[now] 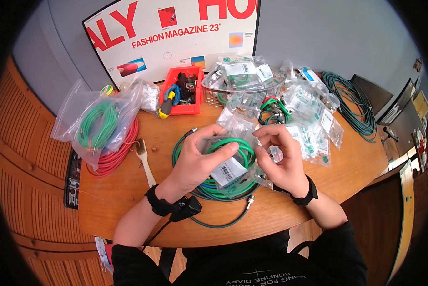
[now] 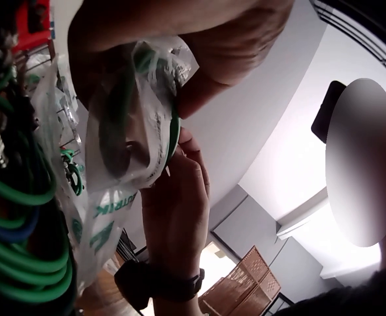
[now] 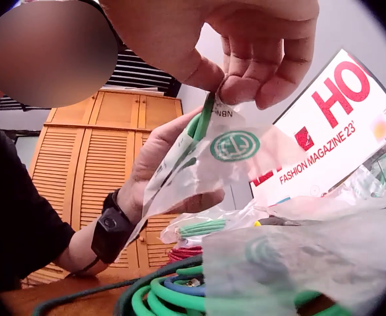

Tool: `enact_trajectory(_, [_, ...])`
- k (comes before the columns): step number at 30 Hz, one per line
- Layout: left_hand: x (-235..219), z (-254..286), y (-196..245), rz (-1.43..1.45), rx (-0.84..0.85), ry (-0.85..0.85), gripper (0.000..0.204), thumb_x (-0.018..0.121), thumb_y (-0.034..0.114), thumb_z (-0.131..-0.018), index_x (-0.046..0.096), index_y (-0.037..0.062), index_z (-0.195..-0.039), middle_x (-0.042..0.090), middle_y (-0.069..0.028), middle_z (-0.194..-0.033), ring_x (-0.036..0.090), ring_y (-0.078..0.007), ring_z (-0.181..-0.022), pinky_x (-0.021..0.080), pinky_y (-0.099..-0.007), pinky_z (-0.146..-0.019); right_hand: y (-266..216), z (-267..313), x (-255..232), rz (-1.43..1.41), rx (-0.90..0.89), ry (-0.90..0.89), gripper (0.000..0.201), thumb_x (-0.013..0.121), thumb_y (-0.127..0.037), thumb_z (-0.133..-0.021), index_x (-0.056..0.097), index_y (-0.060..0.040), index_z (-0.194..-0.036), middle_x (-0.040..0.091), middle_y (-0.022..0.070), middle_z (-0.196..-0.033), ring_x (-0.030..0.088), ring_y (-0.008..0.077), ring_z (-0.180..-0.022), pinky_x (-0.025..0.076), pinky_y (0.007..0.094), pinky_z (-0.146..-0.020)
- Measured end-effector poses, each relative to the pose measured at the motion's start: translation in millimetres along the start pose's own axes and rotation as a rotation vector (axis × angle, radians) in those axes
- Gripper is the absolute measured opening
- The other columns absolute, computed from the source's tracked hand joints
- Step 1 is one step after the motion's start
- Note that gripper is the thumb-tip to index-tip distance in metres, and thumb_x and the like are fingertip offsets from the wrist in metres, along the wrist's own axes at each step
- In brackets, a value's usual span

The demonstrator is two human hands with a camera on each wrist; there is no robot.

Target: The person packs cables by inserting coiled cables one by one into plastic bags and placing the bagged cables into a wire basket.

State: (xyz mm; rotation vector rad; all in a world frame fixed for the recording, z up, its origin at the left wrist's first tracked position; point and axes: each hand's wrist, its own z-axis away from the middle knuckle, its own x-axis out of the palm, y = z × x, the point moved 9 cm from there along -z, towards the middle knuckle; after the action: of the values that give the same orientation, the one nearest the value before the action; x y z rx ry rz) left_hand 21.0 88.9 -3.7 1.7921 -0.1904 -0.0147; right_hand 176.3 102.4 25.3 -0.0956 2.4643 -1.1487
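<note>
My left hand [image 1: 197, 162] grips a coil of green cable [image 1: 245, 144] in a clear plastic bag [image 3: 236, 146], the thumb lying across the front of the coil. At the bag's other edge, my right hand [image 1: 284, 155] pinches the plastic between thumb and fingertip, close beside the green cable, as the right wrist view shows. A white barcode label [image 1: 228, 172] hangs at the bag's lower part. Below both hands, a pile of green and blue cables [image 1: 213, 193] lies on the table, and one metal connector [image 1: 250, 202] sticks out toward me.
Left are a bagged green coil [image 1: 98, 125], a red cable coil [image 1: 123, 152] and a brush [image 1: 145, 162]. Behind stand a red bin [image 1: 198, 90] of tools and a wire basket [image 1: 278, 86] of bagged parts. More bags [image 1: 309, 136] and a dark cable coil [image 1: 352, 102] lie right.
</note>
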Motion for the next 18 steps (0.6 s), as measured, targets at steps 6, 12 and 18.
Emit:
enact_trajectory(6, [5.9,3.2,2.3,-0.145,-0.002,-0.088,0.015,0.068,0.005,-0.087,0.061,0.0024,-0.1,0.063,0.0022,-0.092,0.057,-0.0029,-0.084,0.046,-0.021,-0.074,3.8,-6.3,-2.0,0.134,0.033,-0.026,0.014,0.068,0.0,-0.079,0.063,-0.005,-0.09,0.059,0.0056,-0.073,0.057,0.0153,-0.064,0.045,0.0284,-0.06])
enact_trajectory(12, [12.2,3.2,5.9,-0.217,0.072,-0.061,0.02,0.07,0.01,-0.086,0.06,0.0008,-0.1,0.062,0.0007,-0.092,0.055,-0.0033,-0.084,0.046,-0.0218,-0.073,-13.7,-3.8,-13.9,0.182,-0.16,0.121,0.018,0.07,0.0,-0.076,0.06,-0.0041,-0.091,0.054,0.0103,-0.091,0.054,0.0224,-0.081,0.044,0.0301,-0.068])
enact_trajectory(18, [6.0,1.7,6.6,-0.18,0.055,0.006,0.029,0.07,0.018,-0.087,0.061,-0.0006,-0.107,0.062,-0.004,-0.097,0.054,-0.0059,-0.086,0.046,-0.0236,-0.074,-31.1,3.1,-10.5,0.231,-0.369,0.135,0.019,0.069,0.001,-0.077,0.056,-0.0036,-0.091,0.052,0.0104,-0.09,0.053,0.0221,-0.079,0.043,0.0293,-0.067])
